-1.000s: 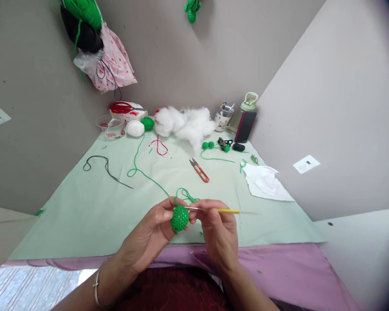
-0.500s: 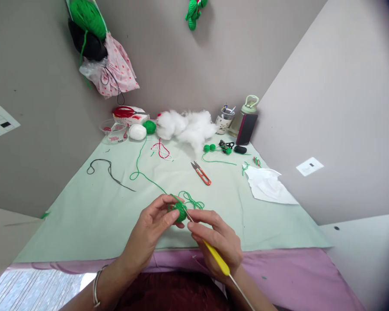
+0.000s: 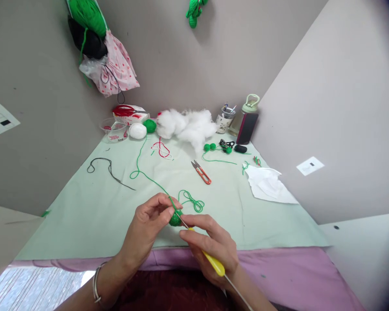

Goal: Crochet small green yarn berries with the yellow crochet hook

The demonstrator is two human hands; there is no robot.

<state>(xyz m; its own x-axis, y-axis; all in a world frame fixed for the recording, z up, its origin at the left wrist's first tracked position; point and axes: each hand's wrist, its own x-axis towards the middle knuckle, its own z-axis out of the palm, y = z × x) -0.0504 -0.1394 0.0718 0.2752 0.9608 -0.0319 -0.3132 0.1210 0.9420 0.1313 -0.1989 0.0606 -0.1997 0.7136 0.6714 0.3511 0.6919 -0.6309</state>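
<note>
A small green crocheted piece (image 3: 175,218) is pinched between the thumb and fingers of my left hand (image 3: 149,222), which wears a bangle at the wrist. My right hand (image 3: 214,244) grips a crochet hook by its yellow handle (image 3: 215,263), and the hook's thin metal tip meets the top of the green piece. Green yarn (image 3: 154,181) runs from the piece over my left fingers to a green yarn ball (image 3: 149,125) at the back. Beyond my hands, a loose coil of green yarn (image 3: 194,203) lies on the cloth.
Orange-handled snips (image 3: 201,172) lie mid-table. White stuffing (image 3: 188,127), a white yarn ball (image 3: 138,131), a pen cup (image 3: 224,121), a bottle (image 3: 236,123) and a phone (image 3: 247,128) line the back. White paper (image 3: 269,185) is at right, a black cord (image 3: 108,168) at left.
Both hands have shifted slightly left, and the green piece has moved left and a little down with them. The hook's handle sits slightly farther left too.
</note>
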